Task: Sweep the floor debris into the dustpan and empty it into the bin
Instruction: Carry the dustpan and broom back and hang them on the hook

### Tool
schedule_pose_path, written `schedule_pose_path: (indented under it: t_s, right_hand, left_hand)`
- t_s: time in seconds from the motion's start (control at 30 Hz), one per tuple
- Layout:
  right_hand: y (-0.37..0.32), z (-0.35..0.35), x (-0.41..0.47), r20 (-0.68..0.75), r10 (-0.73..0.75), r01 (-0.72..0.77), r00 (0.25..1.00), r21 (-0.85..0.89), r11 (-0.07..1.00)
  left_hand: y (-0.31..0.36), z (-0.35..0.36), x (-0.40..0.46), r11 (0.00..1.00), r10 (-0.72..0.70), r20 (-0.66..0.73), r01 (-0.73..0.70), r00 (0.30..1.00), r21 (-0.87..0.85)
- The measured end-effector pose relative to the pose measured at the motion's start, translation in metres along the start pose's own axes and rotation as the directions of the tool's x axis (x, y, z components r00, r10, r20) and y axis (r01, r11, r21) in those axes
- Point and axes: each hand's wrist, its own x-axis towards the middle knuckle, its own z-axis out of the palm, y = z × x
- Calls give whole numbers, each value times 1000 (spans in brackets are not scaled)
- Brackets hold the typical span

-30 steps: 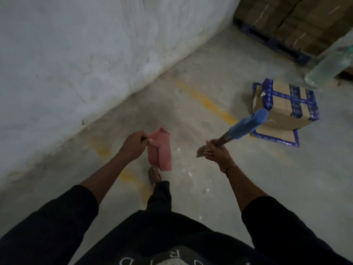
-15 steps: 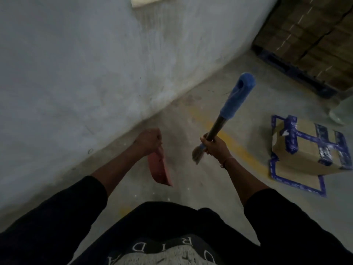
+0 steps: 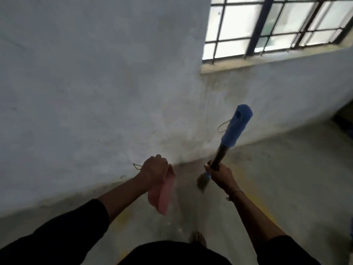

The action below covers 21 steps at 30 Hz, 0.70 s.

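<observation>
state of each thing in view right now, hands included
left hand: grips the pink plastic dustpan's handle
pink plastic dustpan: off the floor, hanging pan-down; contents cannot be told
right hand: grips the broom's dark shaft
broom with blue foam-capped handle: held with handle up and bristles down, clear of the floor
barred window: bright; open or closed cannot be told

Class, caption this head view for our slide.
Left hand carries pink dustpan; right hand holds broom beside wall.
</observation>
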Motion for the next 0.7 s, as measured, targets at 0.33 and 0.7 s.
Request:
schedule_pose_path:
  t_s: [0.33, 0.7]
  right_hand:
    - [-64, -14, 112, 170, -155, 163, 973, -35, 986]
    - [-119, 16, 155, 155, -189, 201, 970, -67, 977]
  left_hand:
    - [-70, -35, 58, 681, -433, 221, 478, 874, -555]
    - [-126, -48, 78, 185, -440, 433, 551, 787, -814]
